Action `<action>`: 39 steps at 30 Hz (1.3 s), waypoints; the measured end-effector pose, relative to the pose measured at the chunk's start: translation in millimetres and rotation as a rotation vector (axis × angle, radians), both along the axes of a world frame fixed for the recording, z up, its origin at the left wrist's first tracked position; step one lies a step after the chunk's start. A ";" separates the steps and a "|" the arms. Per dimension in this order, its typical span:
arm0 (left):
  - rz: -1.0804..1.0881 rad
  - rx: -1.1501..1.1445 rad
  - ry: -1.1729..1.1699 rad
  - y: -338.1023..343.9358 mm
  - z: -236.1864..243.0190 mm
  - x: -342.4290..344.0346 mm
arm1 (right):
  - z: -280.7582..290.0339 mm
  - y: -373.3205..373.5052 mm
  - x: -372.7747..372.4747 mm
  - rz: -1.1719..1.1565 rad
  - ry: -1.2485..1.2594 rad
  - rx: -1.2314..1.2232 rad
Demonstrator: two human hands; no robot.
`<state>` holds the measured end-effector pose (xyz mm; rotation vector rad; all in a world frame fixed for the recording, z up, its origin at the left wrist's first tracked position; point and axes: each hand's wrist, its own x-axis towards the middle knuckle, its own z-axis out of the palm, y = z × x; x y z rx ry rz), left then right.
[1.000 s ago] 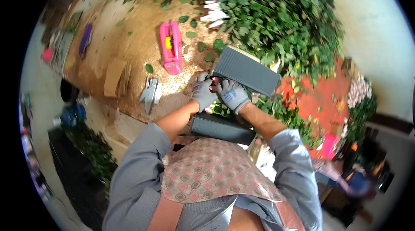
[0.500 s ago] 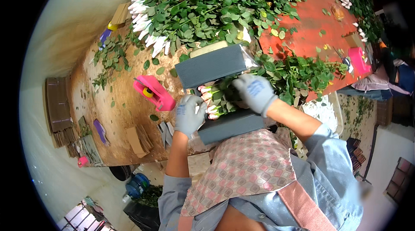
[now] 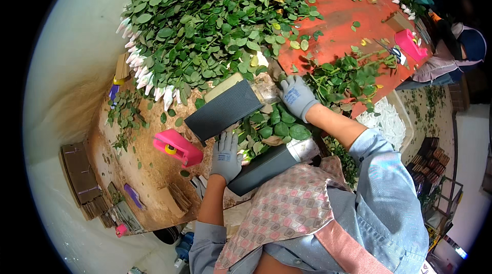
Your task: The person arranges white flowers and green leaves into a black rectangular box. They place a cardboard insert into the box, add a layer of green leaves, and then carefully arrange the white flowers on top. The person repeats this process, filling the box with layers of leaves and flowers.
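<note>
My left hand (image 3: 225, 157), in a grey glove, lies with fingers stretched out at the left end of rose stems between two dark ridged blocks, an upper one (image 3: 223, 110) and a lower one (image 3: 261, 170). A little pale-pink bloom shows beside it; leaves (image 3: 279, 125) cover most of the bunch. My gloved right hand (image 3: 298, 96) is to the upper right on the stems, fingers apart and slightly bent. A pink tape dispenser (image 3: 177, 148) with a yellow roll stands left of my left hand.
A large leafy pile (image 3: 215, 17) with white-wrapped heads fills the back. More stems lie on the red board (image 3: 328, 33) at right, near another pink dispenser (image 3: 410, 44) and a co-worker (image 3: 441, 64). Cardboard pieces (image 3: 174, 199) lie front left; a bin of white pieces (image 3: 382, 117) stands right.
My view has swung round. My hands, together a second ago, have moved apart: the right went up and rightward along the stems, the left stayed at the flower end and its fingers straightened.
</note>
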<state>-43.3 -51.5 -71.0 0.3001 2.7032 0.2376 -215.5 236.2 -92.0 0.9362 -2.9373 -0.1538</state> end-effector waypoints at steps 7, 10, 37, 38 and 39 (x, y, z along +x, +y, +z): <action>-0.002 0.034 0.008 -0.6 -1.2 5.2 | 38.9 -24.0 -13.9 0.113 -0.012 0.204; -0.025 0.002 0.001 -0.2 -2.8 4.2 | 13.0 -20.4 -17.7 0.035 -0.045 0.052; -0.032 0.743 0.438 39.0 135.7 35.6 | 371.5 -55.3 248.3 1.186 -0.732 -1.266; -0.077 0.796 0.404 52.0 128.2 32.2 | 361.0 -48.4 249.8 1.123 -0.782 -1.240; -0.034 0.812 0.432 56.1 132.2 40.4 | 357.2 -43.2 254.7 1.114 -0.823 -1.212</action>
